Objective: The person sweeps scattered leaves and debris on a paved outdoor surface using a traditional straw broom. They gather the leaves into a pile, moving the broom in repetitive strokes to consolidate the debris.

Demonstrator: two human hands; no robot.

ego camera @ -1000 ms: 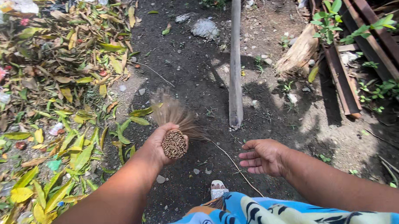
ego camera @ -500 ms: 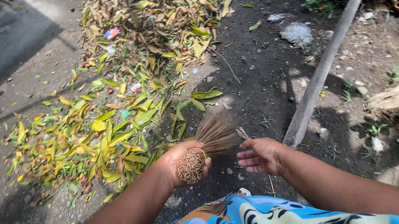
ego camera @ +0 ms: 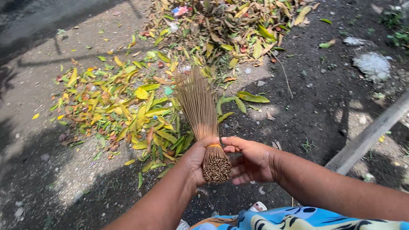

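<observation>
My left hand [ego camera: 195, 161] grips a stick broom [ego camera: 203, 116] near its bound end, the thin brown bristles fanning out away from me over the ground. The cut butt end of the bundle faces the camera just below my fingers. My right hand [ego camera: 251, 161] rests against the right side of the same bound end, fingers partly curled around it. A pile of yellow, green and brown fallen leaves [ego camera: 131, 104] lies on the dark ground just beyond the bristle tips.
More leaves and bits of litter [ego camera: 228, 19] are heaped farther back. A grey pole [ego camera: 372, 129] slants across the right side. A pale flat stone [ego camera: 375, 64] lies on dark soil at the upper right. Blue patterned cloth [ego camera: 280, 222] covers my lap.
The view has swung left toward the leaves. The broom now points away with its bristles spread, and my right hand has closed in from beside it to touch its bound end.
</observation>
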